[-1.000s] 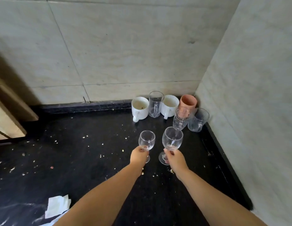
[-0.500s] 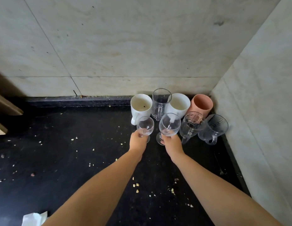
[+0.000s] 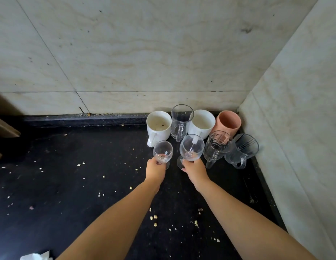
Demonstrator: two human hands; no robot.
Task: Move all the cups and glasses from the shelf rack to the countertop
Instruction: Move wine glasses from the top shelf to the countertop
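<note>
Nearest, a crumpled white tissue [image 3: 36,256] lies at the front edge of the dark, crumb-strewn tabletop [image 3: 73,184]. Further in, the left hand [image 3: 155,170] is closed around the stem of a small wine glass [image 3: 162,152] and the right hand [image 3: 195,170] around the stem of a larger wine glass [image 3: 191,148], both upright toward the far right corner. Beyond them in that corner stand two patterned glass mugs [image 3: 217,147] [image 3: 242,150], then against the back wall a white mug [image 3: 158,126], a clear glass mug [image 3: 181,120], a second white mug [image 3: 202,123] and a pink cup [image 3: 228,123].
</note>
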